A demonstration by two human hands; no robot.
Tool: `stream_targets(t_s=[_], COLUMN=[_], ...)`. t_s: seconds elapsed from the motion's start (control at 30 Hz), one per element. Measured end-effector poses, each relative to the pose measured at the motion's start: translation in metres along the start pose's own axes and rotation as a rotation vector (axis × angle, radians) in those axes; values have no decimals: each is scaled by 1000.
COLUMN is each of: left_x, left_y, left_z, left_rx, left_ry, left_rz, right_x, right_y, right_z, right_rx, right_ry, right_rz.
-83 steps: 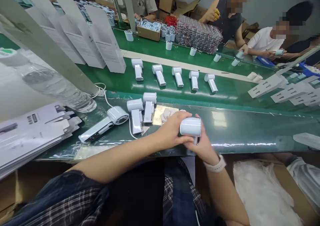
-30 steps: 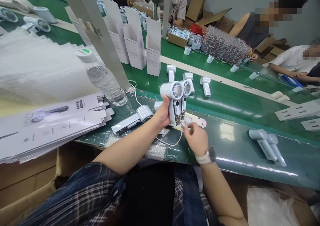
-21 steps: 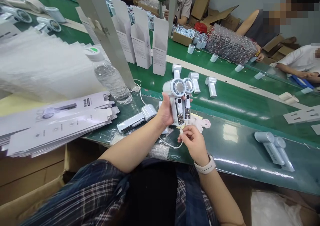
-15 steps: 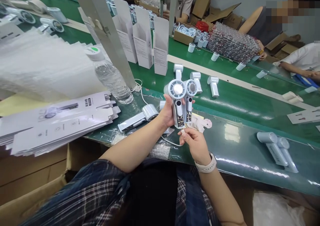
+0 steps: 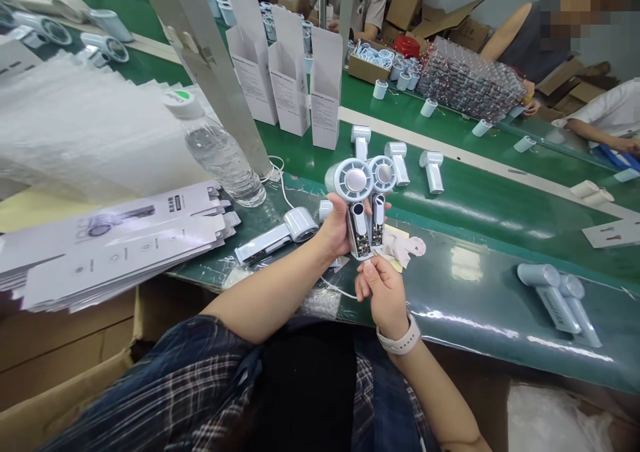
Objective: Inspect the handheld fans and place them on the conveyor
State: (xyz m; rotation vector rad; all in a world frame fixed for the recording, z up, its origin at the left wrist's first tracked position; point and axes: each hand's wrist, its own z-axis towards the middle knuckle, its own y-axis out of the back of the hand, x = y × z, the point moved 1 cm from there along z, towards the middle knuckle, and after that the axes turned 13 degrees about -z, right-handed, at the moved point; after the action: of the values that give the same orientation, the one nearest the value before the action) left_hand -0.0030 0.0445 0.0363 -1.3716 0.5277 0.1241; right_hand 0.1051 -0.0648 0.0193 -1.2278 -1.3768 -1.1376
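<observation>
Two pale blue handheld fans, the nearer fan [image 5: 356, 180] and the farther fan [image 5: 383, 173], stand side by side in my left hand [image 5: 336, 229], which is closed round their handles. Both handles show bare circuit boards at the front. My right hand [image 5: 385, 292] pinches the end of a white charging cable [image 5: 339, 291] against the bottom of the nearer fan; whether the plug sits inside is hidden by the fingers. Left of the hands, another fan [image 5: 300, 224] lies on the bench. A crumpled white cloth [image 5: 400, 249] is just behind my right hand.
Flat printed cartons [image 5: 125, 239] and a water bottle [image 5: 220, 152] are at left, beside a metal post [image 5: 210, 59]. Several open boxes [image 5: 326, 105] stand beyond. More fans [image 5: 433, 171] lie on the green belt [image 5: 475, 205]; two fans [image 5: 555, 299] lie at right. Co-workers sit across.
My right hand has moved up and slightly left, bringing the cable end to the base of the nearer fan. My left hand keeps hold of both fans, nearly still.
</observation>
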Motion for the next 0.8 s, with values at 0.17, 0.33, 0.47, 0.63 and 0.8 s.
stream_targets(t_s=[0.17, 0.33, 0.47, 0.63, 0.8], left_x=[5, 2, 3, 11, 7], left_y=[0, -4, -3, 0, 0], left_z=[-2, -3, -3, -3, -2], left_rx=[-38, 19, 10, -40, -70], left_ry=[15, 53, 31, -32, 1], left_rz=[-12, 15, 56, 54, 10], right_x=[0, 7, 8, -4, -1], right_y=[8, 20, 12, -6, 1], right_z=[2, 6, 2, -5, 0], right_rx=[79, 205, 107, -38, -54], right_ry=[3, 4, 10, 3, 139], right_rz=[-5, -12, -14, 113, -189])
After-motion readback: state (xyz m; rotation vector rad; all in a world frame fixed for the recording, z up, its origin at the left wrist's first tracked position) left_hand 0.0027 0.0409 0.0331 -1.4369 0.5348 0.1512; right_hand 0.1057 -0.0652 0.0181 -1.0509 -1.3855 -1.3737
